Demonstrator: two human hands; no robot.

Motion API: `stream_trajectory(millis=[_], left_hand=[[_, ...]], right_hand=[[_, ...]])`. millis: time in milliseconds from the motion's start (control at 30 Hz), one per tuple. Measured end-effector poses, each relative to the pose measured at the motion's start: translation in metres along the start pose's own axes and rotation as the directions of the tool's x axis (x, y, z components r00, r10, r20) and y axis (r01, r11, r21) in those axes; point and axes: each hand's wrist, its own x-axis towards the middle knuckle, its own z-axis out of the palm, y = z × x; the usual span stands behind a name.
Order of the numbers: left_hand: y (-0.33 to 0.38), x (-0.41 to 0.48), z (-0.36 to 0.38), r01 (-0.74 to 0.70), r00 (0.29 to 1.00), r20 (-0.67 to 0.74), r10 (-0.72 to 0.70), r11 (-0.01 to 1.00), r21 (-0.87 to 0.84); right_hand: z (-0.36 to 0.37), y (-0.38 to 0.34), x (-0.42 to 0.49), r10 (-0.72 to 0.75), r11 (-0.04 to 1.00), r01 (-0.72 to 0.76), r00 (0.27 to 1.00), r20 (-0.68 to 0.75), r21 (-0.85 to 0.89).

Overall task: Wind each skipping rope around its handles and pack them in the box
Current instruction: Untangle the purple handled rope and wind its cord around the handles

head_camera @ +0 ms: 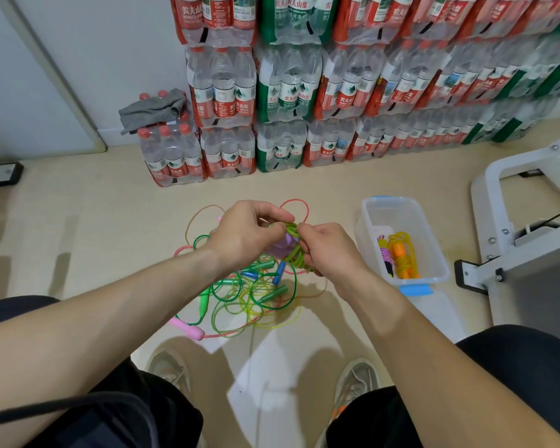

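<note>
Green rope [293, 250] between both hands' grip

Black trousers [518, 354] are worn, seen at 5 and 7 o'clock; pale grey mesh trainers [358, 378], one trimmed in orange, at 6 o'clock. A black cable [62, 405] is seen at 7 o'clock.

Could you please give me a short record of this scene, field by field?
Left grip: pinches the green rope at the bundle's top
Right grip: holds the green coils by the purple handle
Box: open, on the floor at the person's right, holding an orange rope and a purple rope
Loose ropes: tangled pile on the floor below the hands
Background: stacked water bottle packs, a grey cloth lying on one
</note>
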Motion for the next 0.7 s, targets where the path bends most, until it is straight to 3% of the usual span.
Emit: stream_trajectory(millis=[300, 533, 700], left_hand=[[-0.004, 0.0, 0.011, 0.052, 0.999, -0.005, -0.053, 0.989, -0.142], [-0.008, 0.007, 0.008, 0.016, 0.996, 0.088, -0.022, 0.998, 0.069], [-0.001, 0.009, 0.009, -0.028, 0.997, -0.068, 0.04, 0.986, 0.164]], right_hand=[[0.003, 0.003, 0.003, -0.013, 0.983, -0.001, 0.997, -0.076, -0.183], [0.002, 0.002, 0.004, 0.1, 0.995, -0.099, 0.995, 0.02, -0.032], [0.011, 0.001, -0.004, -0.106, 0.974, 0.086, 0.991, -0.086, -0.211]])
